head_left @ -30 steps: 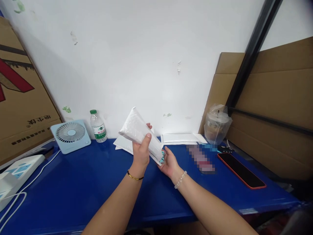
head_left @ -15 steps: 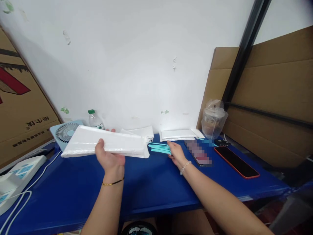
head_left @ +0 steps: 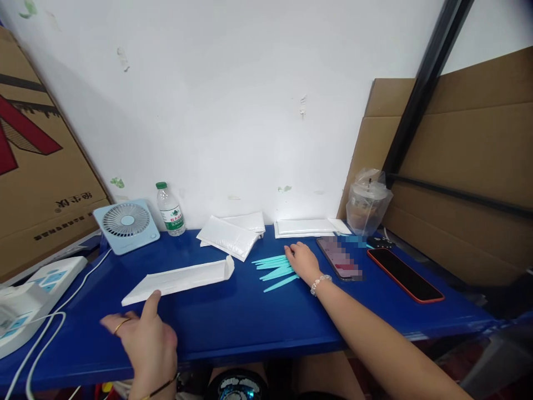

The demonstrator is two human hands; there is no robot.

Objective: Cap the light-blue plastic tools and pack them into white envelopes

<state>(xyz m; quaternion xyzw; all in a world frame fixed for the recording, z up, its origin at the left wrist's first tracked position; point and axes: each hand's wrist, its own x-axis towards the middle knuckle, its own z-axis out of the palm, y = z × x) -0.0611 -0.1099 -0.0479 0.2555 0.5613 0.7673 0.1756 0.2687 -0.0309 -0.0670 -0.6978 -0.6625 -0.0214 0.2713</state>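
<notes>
A white mailer envelope (head_left: 179,279), its flap raised at the right end, lies on the blue tabletop. Close in front of it is my left hand (head_left: 145,339), thumb and fingers spread, holding nothing. Several thin turquoise sticks (head_left: 277,269) with pointed ends are fanned out on the table. My right hand (head_left: 305,261) rests over their right ends with its fingers curled round them; the gripped ends are hidden under the palm. Behind the sticks lie overlapping white padded mailers (head_left: 231,236) and another white stack (head_left: 306,226) against the wall.
At the left stand a blue fan (head_left: 127,222), a green-capped water bottle (head_left: 170,210) and a white power strip (head_left: 54,283) with cables. A partly blurred phone (head_left: 339,258), a red-edged phone (head_left: 403,275) and a bagged drink cup (head_left: 366,205) are at the right.
My left hand has let go of the white mailer envelope, which now lies on the table, and has drawn back toward me. The turquoise sticks have spread apart under my right hand.
</notes>
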